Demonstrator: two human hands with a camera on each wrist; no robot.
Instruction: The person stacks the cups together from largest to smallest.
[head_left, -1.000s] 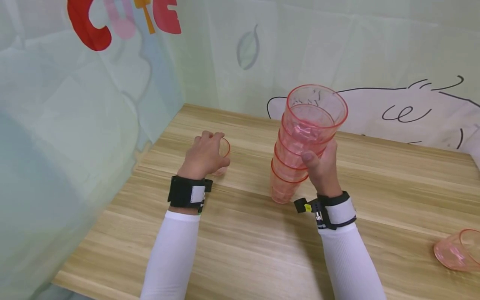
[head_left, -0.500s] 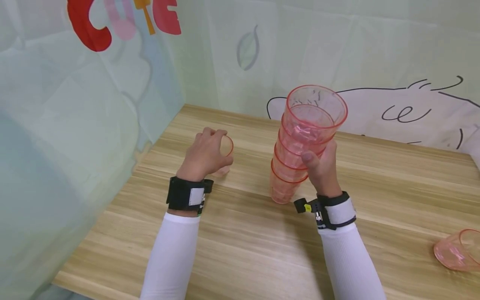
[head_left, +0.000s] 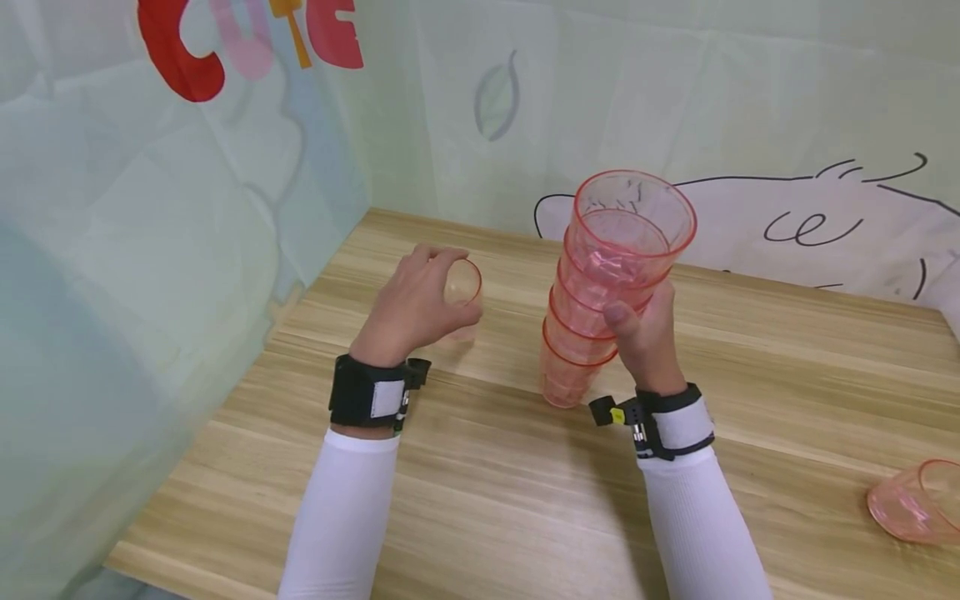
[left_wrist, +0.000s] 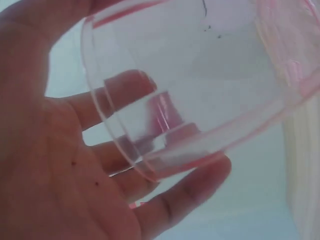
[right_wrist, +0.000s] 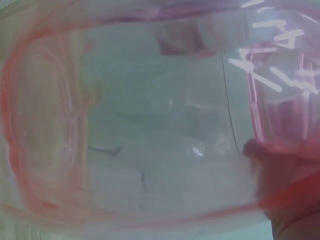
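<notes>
My left hand grips a clear pink plastic cup near its rim, thumb on the near side and fingers over the far side. In the left wrist view the cup fills the upper part, with the left hand's fingers spread around its rim. To the right, my right hand holds a tall stack of several nested pink cups, mouths upward, its thumb across the front. Much of the right hand is hidden behind the stack. Close up in the right wrist view, the see-through stack fills the frame.
Another pink cup is on the wooden table at the far right, cut off by the frame edge. A printed cloth backdrop stands along the table's back and left sides.
My left hand has moved a little to the right and away from me with the single cup, toward the stack. The right hand and its stack have stayed in place.
</notes>
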